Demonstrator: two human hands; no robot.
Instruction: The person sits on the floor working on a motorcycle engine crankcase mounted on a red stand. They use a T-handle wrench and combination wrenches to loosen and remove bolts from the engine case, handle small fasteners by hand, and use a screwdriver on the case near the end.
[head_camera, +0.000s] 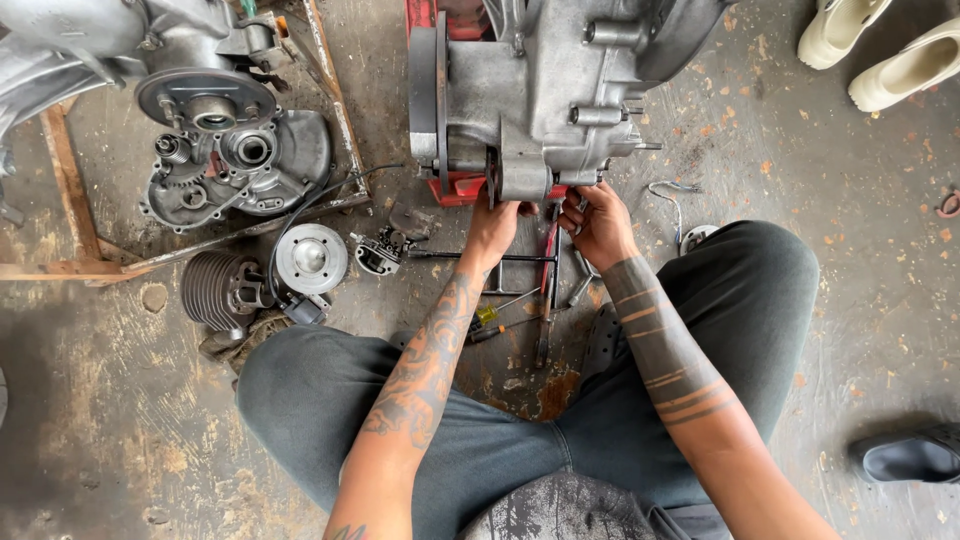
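Big grey engine case (540, 90) sits on the concrete floor (850, 230) w/ a red stand (462, 188) under it, straight ahead of the seated person, just past both hands. Its long axis runs left-right across the view; the lower edge faces the hands. Second opened engine half (235, 165) lies well apart to the left, finned cylinder (212, 290) near it. Left hand (492, 228) reaches up to the case's bottom edge, fingers curled and touching it; can't tell what they pinch. Right hand (597, 222) is just beside, equally near, fingers bunched at the same edge, contents hidden. Yellow-handled screwdriver (492, 313) lies between the forearms.
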